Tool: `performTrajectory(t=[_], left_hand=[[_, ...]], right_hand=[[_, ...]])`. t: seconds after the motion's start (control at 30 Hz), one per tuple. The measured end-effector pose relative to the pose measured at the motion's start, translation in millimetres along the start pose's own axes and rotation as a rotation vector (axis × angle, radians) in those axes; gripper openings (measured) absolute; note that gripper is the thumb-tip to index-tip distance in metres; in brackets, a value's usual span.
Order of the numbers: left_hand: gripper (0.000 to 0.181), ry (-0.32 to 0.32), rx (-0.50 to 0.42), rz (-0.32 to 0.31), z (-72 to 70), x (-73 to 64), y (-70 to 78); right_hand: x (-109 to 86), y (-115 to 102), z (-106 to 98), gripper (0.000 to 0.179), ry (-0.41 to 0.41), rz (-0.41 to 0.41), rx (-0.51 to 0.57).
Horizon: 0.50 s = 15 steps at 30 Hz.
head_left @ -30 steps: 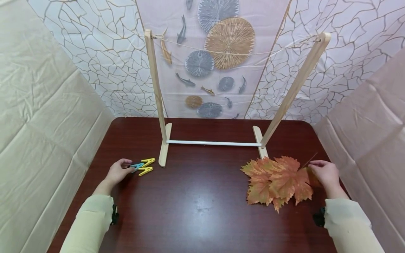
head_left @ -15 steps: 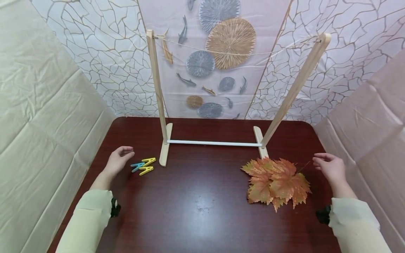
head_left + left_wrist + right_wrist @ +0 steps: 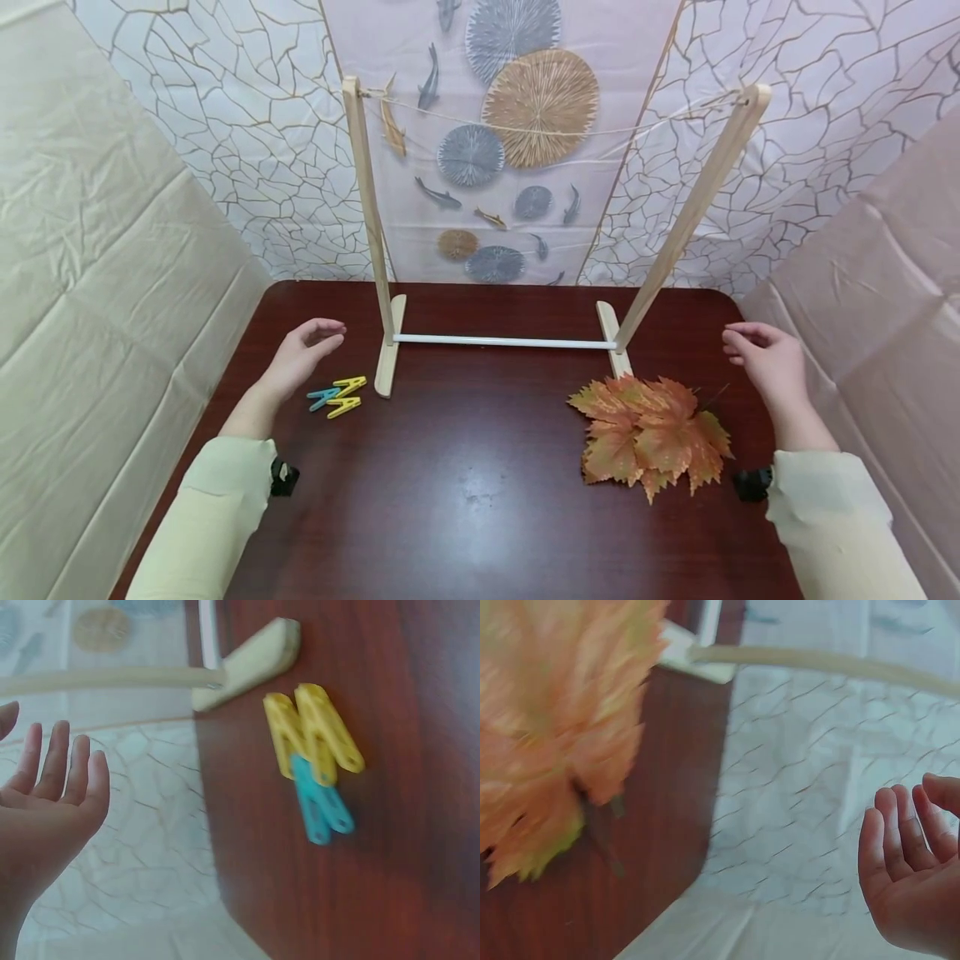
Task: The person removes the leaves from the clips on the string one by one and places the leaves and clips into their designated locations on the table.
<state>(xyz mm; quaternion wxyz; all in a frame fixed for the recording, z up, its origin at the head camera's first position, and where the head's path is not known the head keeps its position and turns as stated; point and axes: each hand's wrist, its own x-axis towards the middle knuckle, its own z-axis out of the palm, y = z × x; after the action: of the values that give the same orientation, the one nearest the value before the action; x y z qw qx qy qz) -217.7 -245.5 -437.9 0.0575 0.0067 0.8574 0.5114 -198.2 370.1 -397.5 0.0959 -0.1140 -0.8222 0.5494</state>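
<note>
My left hand [image 3: 302,357] is raised above the table, beyond a small cluster of clothespins; its fingers are relaxed and nothing is in them. The cluster has a blue clothespin [image 3: 323,397] and two yellow clothespins [image 3: 344,407], which also show large in the left wrist view. My right hand [image 3: 769,363] hovers at the right, its fingers loosely bent and empty. Just left of it, orange and green artificial maple leaves [image 3: 654,433] lie overlapped on the table, their thin stems pointing toward the hand. In the right wrist view the leaves are blurred and cut off by the frame.
A wooden frame stands at the back, with a left post [image 3: 367,200], a right post [image 3: 693,212] and a white crossbar [image 3: 502,341] low between them. A thin string [image 3: 517,128] sags between the post tops. Fabric walls border the dark red table [image 3: 465,517].
My right hand has let go of a leaf stem and risen away from the leaves. My left hand has left the clothespins and moved up and rightward.
</note>
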Motion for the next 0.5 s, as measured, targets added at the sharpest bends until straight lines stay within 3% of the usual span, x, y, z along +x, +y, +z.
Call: performTrajectory(t=[0.27,0.5], left_hand=[[0.039,-0.054,-0.027,0.065,2.9,6.6,31.7],[0.035,-0.102,-0.022,0.128,11.7,15.2,62.1]], right_hand=[[1.3,-42,29,0.025,-0.009,-0.103,0.076],[-2.6,-65,58,0.020,-0.006,-0.172,0.060]])
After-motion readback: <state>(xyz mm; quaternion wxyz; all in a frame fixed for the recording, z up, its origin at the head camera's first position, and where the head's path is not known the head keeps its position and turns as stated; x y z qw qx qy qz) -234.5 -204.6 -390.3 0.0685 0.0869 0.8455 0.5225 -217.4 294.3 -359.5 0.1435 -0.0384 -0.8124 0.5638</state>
